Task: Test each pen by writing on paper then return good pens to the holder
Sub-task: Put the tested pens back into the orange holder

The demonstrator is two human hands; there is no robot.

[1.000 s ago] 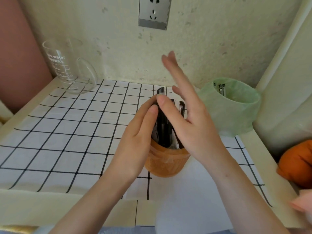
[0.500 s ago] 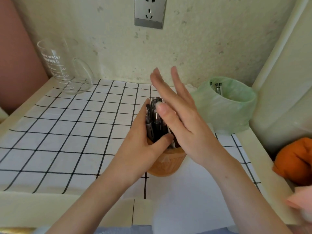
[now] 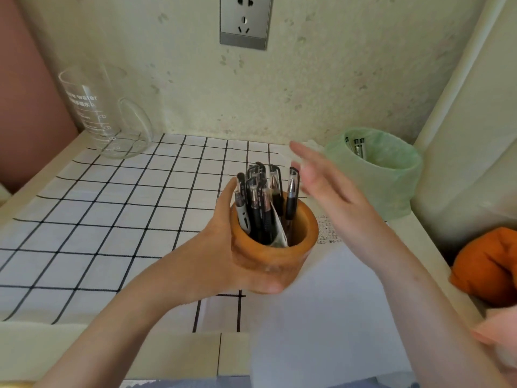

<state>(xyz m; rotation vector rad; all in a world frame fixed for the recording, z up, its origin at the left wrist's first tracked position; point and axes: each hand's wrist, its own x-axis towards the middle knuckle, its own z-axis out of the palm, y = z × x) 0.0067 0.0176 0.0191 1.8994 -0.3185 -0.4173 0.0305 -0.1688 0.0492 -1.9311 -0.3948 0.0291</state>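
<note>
Wooden pen holder [image 3: 275, 256] gripped by left hand [image 3: 223, 253], frame centre; right hand [image 3: 327, 189] open, empty. Single pen [image 3: 291, 197] best pinched at cap, lifted straight.

The table [image 3: 25, 340] is cream. A white cloth [image 3: 98, 219] with black squares covers most of it. At 10 o'clock a clear glass jug [image 3: 103, 116] stands at the cloth's far corner, by the wall. At 2 o'clock sits a green bin [image 3: 391, 189] with a bag in it. A white paper [image 3: 330, 331] lies at 5 o'clock, partly over the cloth, with small writing near its far edge. An orange thing [image 3: 486, 264] sits at 3 o'clock, at the table's edge.
</note>
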